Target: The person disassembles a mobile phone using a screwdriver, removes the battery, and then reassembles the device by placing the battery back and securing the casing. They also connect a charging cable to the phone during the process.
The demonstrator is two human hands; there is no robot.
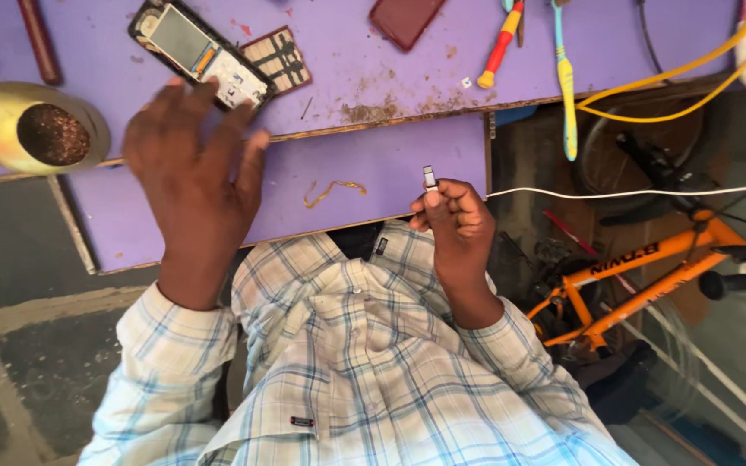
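Pinched in the right hand is a small metal part, perhaps a connector, while the left hand hovers open-fingered over the opened phone on the purple bench.

A purple worktable carries a red-and-yellow screwdriver, a blue-and-yellow toothbrush, a dark red phone cover and a small ribbed brown panel. A brass-coloured bowl holding dark rusty bits sits at its edge. Yellow cable loops toward an orange bicycle lying beside the table.
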